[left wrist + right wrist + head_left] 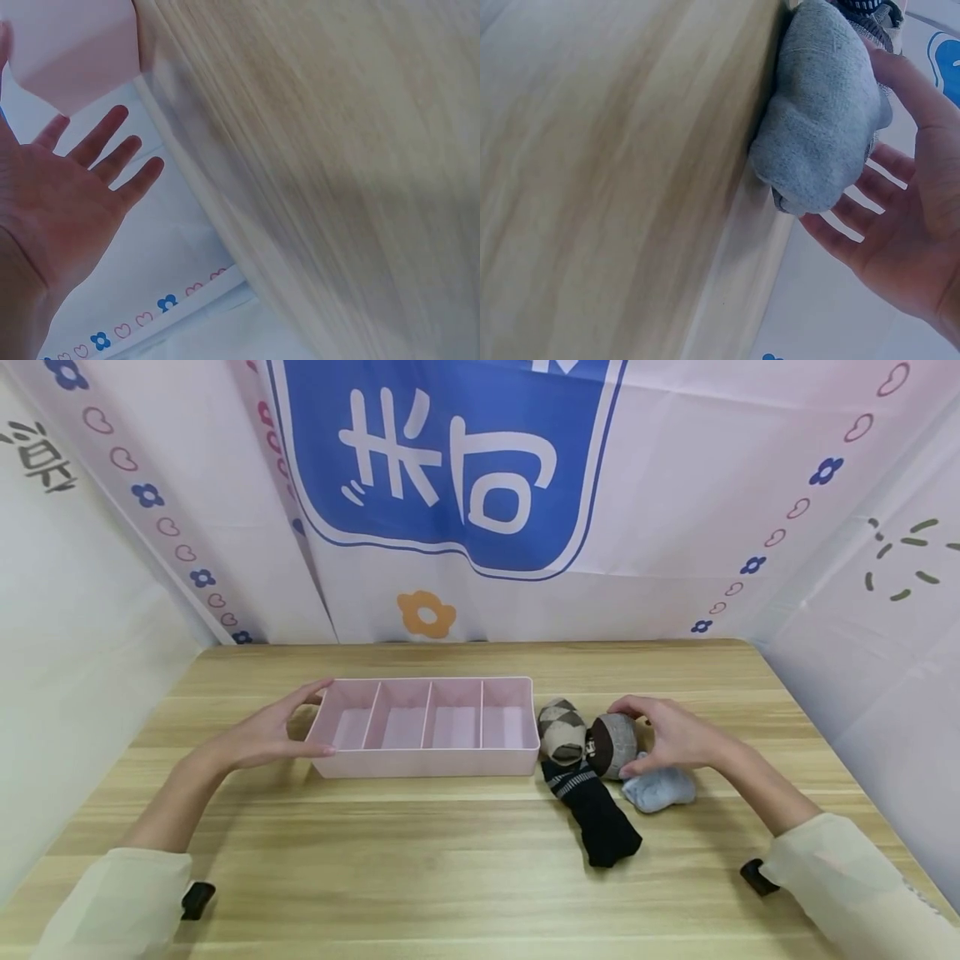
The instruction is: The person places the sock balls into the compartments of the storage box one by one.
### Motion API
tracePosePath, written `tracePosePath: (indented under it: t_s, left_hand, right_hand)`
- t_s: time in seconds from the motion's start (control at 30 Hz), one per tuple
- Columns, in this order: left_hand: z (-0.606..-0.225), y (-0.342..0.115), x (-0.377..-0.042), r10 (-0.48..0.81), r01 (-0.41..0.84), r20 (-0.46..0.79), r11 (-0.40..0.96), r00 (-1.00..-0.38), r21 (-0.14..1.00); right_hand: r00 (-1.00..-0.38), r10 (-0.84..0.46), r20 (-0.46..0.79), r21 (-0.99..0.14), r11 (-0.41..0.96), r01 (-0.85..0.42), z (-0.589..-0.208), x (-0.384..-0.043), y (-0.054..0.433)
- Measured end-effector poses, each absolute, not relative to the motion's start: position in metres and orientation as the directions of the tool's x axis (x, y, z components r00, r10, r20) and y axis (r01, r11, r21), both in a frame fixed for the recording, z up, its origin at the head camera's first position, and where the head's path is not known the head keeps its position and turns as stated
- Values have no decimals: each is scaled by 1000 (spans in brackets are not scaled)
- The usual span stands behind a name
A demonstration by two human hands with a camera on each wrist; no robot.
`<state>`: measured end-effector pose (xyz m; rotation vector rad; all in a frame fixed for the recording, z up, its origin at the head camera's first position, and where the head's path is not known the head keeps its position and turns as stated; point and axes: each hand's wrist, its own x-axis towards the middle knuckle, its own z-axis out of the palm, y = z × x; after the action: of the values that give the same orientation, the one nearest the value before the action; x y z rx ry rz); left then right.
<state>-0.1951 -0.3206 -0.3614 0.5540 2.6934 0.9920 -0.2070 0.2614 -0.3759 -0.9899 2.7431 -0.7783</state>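
Observation:
A pink box (420, 763) with several compartments stands on the wooden table. My left hand (264, 733) is at its left end, thumb along the near corner and fingers at the far corner. In the left wrist view the fingers (112, 161) are spread and straight beside the box. My right hand (678, 735) reaches around a rolled grey and brown sock (621, 745), fingertips at its far side and thumb at its near side. A light blue-grey sock (660, 790) lies below that thumb; in the right wrist view this sock (817, 112) partly hides the fingers.
Between the box and the right hand lie a rolled checked beige and brown sock (561, 731) and a black sock (600, 818) with pale stripes. Behind the table (420, 877) hangs a white printed cloth (660, 527), with more cloth at both sides.

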Motion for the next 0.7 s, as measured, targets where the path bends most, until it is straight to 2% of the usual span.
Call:
tracePosePath:
  t_s: [0.7]
  left_hand:
    - [-358,-319,-196,419,198,-153,680,-895,706]
  right_hand:
    - [-813,-572,108,-633,591,-500,-371,-205,268]
